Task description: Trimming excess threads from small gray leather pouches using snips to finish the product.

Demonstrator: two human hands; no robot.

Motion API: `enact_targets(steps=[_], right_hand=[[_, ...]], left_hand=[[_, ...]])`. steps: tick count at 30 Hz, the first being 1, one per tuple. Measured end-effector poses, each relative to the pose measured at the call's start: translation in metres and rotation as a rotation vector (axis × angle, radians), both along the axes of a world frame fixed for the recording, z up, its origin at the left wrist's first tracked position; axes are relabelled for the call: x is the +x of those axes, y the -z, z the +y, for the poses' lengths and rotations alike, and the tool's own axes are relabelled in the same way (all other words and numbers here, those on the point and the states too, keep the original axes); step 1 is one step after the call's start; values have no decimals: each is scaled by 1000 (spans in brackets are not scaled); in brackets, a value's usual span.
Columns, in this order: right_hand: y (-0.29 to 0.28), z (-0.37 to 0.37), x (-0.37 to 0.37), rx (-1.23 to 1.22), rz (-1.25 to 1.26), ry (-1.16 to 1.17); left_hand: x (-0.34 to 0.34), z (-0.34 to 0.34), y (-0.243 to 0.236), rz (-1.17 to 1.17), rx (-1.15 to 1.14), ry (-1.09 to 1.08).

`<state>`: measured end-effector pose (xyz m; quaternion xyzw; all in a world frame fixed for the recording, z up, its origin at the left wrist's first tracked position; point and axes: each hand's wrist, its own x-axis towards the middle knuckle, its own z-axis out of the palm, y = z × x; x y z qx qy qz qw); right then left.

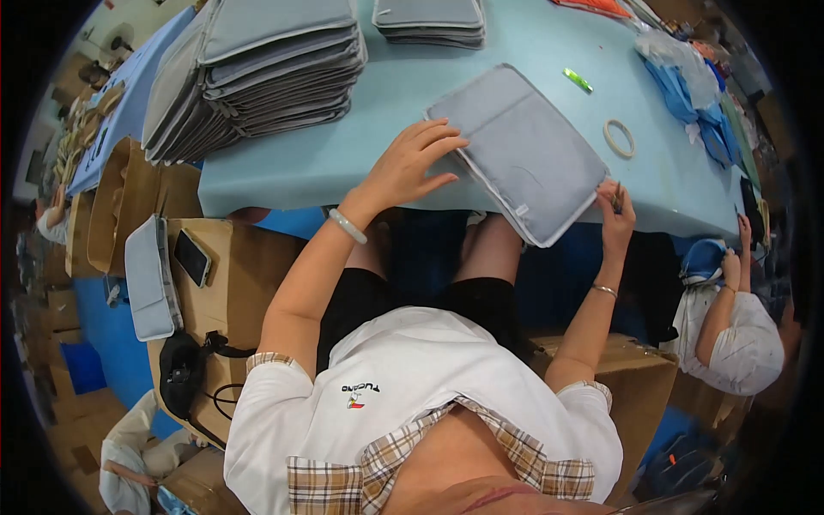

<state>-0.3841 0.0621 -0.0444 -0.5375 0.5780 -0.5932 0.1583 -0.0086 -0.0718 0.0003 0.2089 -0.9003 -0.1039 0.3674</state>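
A flat grey padded fabric pouch [524,146] with pale edging and a small white tag lies tilted on the table, its near corner hanging past the front edge. My left hand [416,163] is at the pouch's left side, its fingers spread and the fingertips at the border. By the pouch's right corner, my right hand [615,210] is closed around a small dark metallic tool [618,199], whose exact kind is too small to tell. The right fingers also touch the pouch edge there.
A tall stack of grey pouches [283,77] stands at the left, a smaller stack [429,21] at the back. Right of my pouch lie a green marker-like item [578,81], a tape roll [619,138] and blue plastic bags [687,94]. A phone [192,257] rests on a cardboard box.
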Motion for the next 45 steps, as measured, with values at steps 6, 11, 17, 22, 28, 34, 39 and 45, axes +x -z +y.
enact_targets(steps=[6, 11, 17, 22, 28, 34, 39, 45], right_hand=[[-15, -31, 21, 74, 81, 112], [-22, -72, 39, 205, 104, 54], [-39, -71, 49, 57, 418, 205], [-66, -9, 79, 278, 152, 203], [-59, 37, 114, 289, -61, -74], [-54, 36, 146, 369, 96, -53], [-61, 27, 163, 379, 359, -29], [-62, 16, 174, 437, 506, 5]], left_hand=[[-4, -1, 23, -27, -98, -67], [12, 32, 15, -108, -112, -206], [12, 43, -3, -14, 52, -197], [-18, 41, -5, 11, 181, -136], [-37, 40, 2, 5, 233, -19], [-33, 35, 2, 65, 532, 36], [-30, 35, -1, 55, 584, 40], [-28, 34, -1, 25, 577, 53]])
